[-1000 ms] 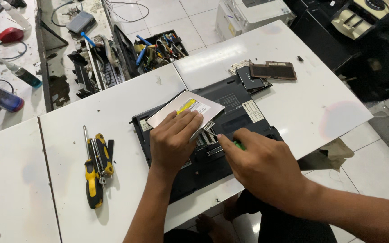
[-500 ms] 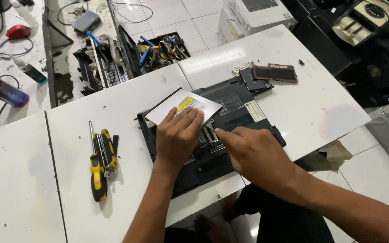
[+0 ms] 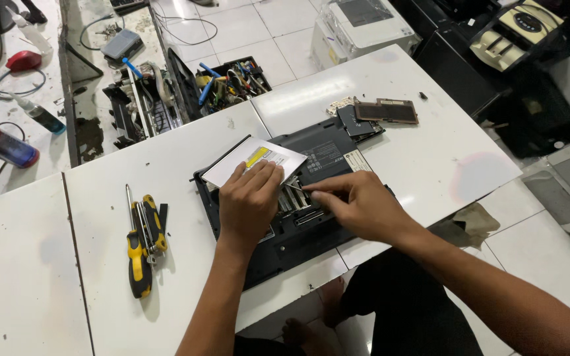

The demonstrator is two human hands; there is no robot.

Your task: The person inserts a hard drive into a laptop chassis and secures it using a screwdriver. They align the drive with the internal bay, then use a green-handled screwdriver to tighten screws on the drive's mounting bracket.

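Upturned black laptop (image 3: 311,191), base panels off, lying near the front edge of the white table (image 3: 430,165).

Left hand (image 3: 249,201) rests flat, fingers spread, on the base, fingertips touching a flat silver drive (image 3: 253,160) that lies across the laptop's far-left corner. Right hand (image 3: 357,204) pinches narrow at the open memory bay (image 3: 296,198); whether it holds a small tool or a part cannot be told. Step judged: working a component loose in the bay. Next move likely calls for a fine, steady pull while the left hand steadies the case. Removed covers (image 3: 377,113) sit toward the table's far edge; yellow-handled screwdrivers (image 3: 141,240) lie well apart toward the left edge.
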